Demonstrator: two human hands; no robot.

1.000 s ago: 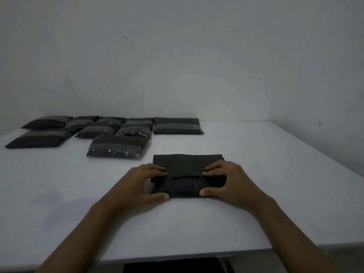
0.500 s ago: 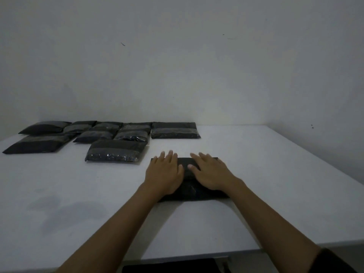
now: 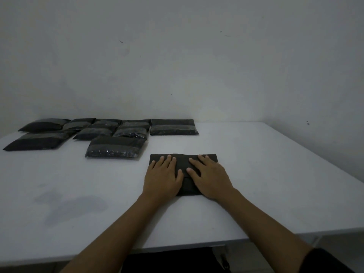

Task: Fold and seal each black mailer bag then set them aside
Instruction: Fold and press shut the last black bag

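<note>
A folded black mailer bag (image 3: 184,161) lies flat on the white table (image 3: 256,184), straight ahead of me. My left hand (image 3: 162,177) presses down on its left half with straight fingers. My right hand (image 3: 209,176) lies flat on the right half, fingers spread and pointing away from me. Both palms cover much of the bag, so only its far strip and middle gap show. Several sealed black mailer bags (image 3: 116,146) lie grouped at the far left of the table.
The nearest sealed bag sits just left of and beyond the one under my hands. A white wall (image 3: 177,66) rises right behind the table. The table's near edge (image 3: 177,247) runs below my forearms, with something dark under it.
A second ago my fingers were pinching the flap at the bag's front. Both hands have since slid forward and flattened on top of the bag, and the flap is folded down.
</note>
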